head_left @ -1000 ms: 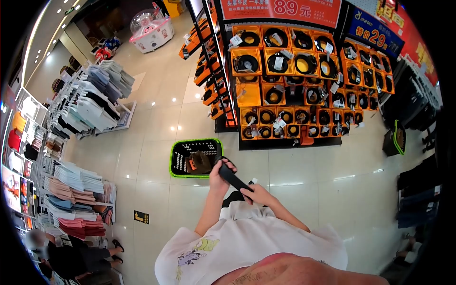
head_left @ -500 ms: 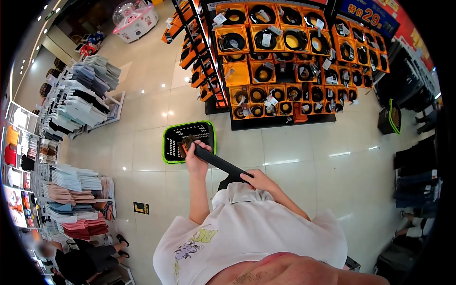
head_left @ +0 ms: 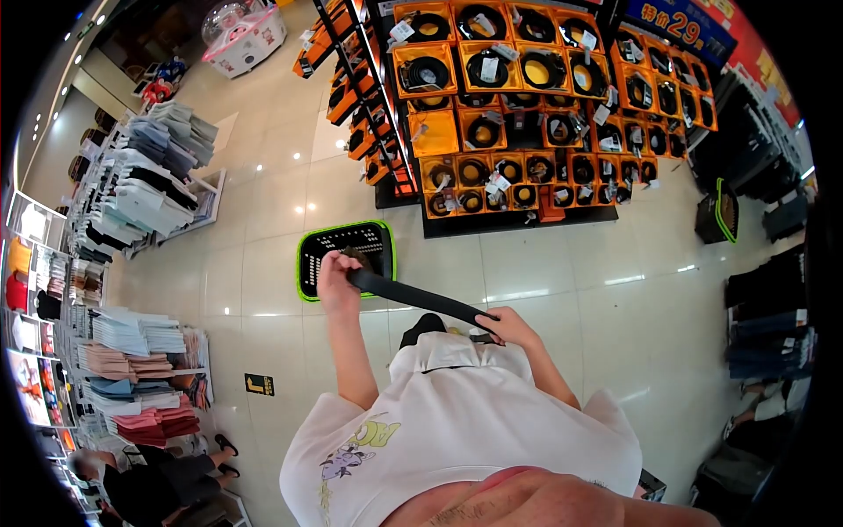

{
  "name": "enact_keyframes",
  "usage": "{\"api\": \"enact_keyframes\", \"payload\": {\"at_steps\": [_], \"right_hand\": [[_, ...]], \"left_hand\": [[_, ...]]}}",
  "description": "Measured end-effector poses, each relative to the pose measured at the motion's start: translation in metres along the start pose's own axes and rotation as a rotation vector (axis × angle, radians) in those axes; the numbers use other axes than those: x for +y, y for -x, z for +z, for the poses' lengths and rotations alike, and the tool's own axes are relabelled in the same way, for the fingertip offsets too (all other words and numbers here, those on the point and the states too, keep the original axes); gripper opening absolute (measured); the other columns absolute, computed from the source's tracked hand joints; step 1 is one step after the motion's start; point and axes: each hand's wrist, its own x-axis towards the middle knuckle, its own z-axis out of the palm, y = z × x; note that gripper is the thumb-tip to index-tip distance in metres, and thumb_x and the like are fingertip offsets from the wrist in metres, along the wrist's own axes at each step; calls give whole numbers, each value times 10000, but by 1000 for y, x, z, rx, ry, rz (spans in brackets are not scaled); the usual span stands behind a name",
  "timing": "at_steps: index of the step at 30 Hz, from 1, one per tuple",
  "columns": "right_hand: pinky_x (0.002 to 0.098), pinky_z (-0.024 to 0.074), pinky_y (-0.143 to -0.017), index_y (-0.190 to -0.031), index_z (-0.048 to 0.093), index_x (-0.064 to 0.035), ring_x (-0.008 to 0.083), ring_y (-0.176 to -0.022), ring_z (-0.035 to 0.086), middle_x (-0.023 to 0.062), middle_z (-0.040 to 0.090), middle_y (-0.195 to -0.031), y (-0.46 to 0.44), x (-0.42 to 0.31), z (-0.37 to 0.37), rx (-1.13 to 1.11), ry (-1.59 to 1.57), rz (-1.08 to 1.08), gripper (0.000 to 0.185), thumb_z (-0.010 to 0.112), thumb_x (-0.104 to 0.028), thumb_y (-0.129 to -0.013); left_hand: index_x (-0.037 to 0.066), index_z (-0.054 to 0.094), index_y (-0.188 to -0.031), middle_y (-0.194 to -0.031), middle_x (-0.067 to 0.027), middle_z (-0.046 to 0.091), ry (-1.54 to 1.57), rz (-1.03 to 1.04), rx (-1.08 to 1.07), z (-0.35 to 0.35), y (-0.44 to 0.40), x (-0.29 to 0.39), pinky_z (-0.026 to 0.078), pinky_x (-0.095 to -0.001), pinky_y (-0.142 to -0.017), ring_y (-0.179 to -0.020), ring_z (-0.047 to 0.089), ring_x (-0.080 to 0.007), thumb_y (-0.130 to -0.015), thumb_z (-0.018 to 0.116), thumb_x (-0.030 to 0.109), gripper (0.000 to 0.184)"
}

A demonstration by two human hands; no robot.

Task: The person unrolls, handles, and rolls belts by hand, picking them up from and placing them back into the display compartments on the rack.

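Observation:
A black belt stretches between my two hands in front of my white shirt. My left hand grips its left end, over a black basket with a green rim. Closed round the right part of the belt is my right hand, near my waist. A small buckle or tag shows just below that hand, too small to tell which. Something dark brown lies in the basket, partly hidden by my left hand.
Ahead stands a display rack of coiled belts in orange boxes. Clothes racks line the left, with a person at the lower left. Another basket and dark clothes are on the right.
My hands have moved apart, the left one leftward and the right one rightward, and the belt between them is drawn out longer. The view has tilted down, so the rack sits higher.

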Motion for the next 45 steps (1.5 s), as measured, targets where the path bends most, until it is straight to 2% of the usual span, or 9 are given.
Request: {"api": "enact_keyframes", "payload": {"at_steps": [7,10,14,20,24,27,31,38,45], "right_hand": [[267,386,-426,-767,601,-16,107,-421,489,9,510,-509,-12,-30,-4,17,-158,-154,403,562,-360,-973],[274,401,-442,-706,553,-32,107,-442,490,13,511,-521,-16,-41,-7,-16,-134,-169,431,585,-381,-956],[271,407,-453,-732,570,-27,100,-465,512,12,520,-532,-22,-52,-2,-52,-121,-244,403,589,-362,-955],[248,431,-470,-873,600,-8,88,-503,538,13,574,-618,-24,-76,20,-65,-310,-370,254,643,-255,-919],[233,417,-451,-966,586,-13,73,-504,528,9,593,-661,-18,-94,37,5,-288,-367,252,703,-214,-866],[243,397,-422,-1004,585,-23,66,-496,516,-4,582,-667,-8,-108,44,98,-265,-366,277,719,-212,-852],[228,366,-394,-969,584,-13,55,-455,483,-5,559,-636,-1,-107,34,201,-360,-337,252,712,-201,-859],[227,345,-380,-943,598,-12,74,-383,458,-3,502,-512,-18,-78,8,32,-526,-365,206,671,-196,-887],[230,355,-386,-1015,590,-6,81,-384,456,1,513,-527,-26,-91,19,-271,-641,-389,265,613,-251,-918]], "left_hand": [[38,526,-1278,-1186,-102,583,-303,-151,-161,40,31,-32,513,-382,-762,-1055,586,-214,-968,481,140,330],[32,516,-1277,-1162,-105,599,-341,-220,-189,44,39,-37,516,-349,-695,-925,637,-229,-966,469,108,325],[-19,574,-1047,-790,-137,624,-363,-287,-215,33,42,-52,499,-347,-604,-643,644,-270,-963,455,124,204],[-15,565,-972,-764,-161,621,-300,-362,-140,34,50,-73,499,-350,-585,-591,617,-261,-966,418,121,200],[31,552,-1108,-787,-139,621,-374,-393,-189,45,54,-76,473,-323,-505,-573,599,-230,-939,408,79,227],[23,494,-1278,-787,-115,608,-561,-430,-221,46,56,-82,472,-284,-587,-612,590,-193,-870,436,22,413],[23,458,-1371,-1119,-122,595,-559,-364,-327,57,59,-75,474,-293,-785,-836,605,-199,-764,523,-36,613],[92,338,-1492,-1317,-130,500,-765,-316,-767,75,64,-47,498,-337,-863,-976,606,-218,-722,528,-175,837],[75,456,-1393,-1061,-87,604,-1171,-101,-656,73,73,-47,511,-291,-765,-848,597,-148,-741,713,-70,715]]}}
